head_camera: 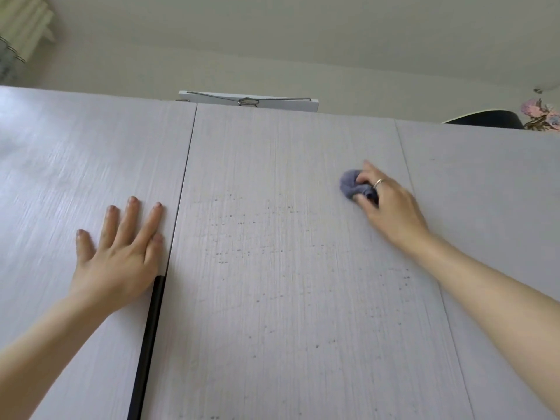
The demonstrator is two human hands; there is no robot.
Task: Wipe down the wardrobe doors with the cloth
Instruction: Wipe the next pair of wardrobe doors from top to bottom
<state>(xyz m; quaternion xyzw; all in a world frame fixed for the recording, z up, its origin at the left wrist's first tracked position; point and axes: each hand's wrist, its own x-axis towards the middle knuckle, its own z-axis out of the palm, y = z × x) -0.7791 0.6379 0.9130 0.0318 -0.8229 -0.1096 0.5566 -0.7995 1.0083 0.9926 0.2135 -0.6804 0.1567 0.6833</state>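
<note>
Pale, wood-grained wardrobe doors fill the view from below, rising toward an off-white ceiling (pixel 303 31), with a curtain edge (pixel 21 28) showing at the far upper left. On the left door (pixel 75 153), your left hand (pixel 116 262) lies flat against the panel, fingers straight and slightly spread, the thumb tucked beside the forefinger close to the door's right edge; it holds nothing. Just below that hand a black strip (pixel 148 344) runs down the gap between the left door and the middle door (pixel 272 298), and the heel of the hand sits right at the strip's upper end. Above the seam, on top of the wardrobe, a white flat board (pixel 212 98) with a thin wire and a metal clip (pixel 248 101) stands on edge. The middle door carries a scatter of small dark specks across its central area. Toward the upper right of that same door, your right hand (pixel 385 204) clamps its curled fingers on a bunched blue-grey cloth (pixel 351 184), which is pressed against the panel near the seam with the right door (pixel 500 192); a ring (pixel 378 182) shows on one finger. Your bare right forearm reaches in from the lower right, crossing the right door. At the far right, above the wardrobe's top edge, a dark rounded object (pixel 485 119) and a patch of floral pattern (pixel 542 115) are partly in view.
</note>
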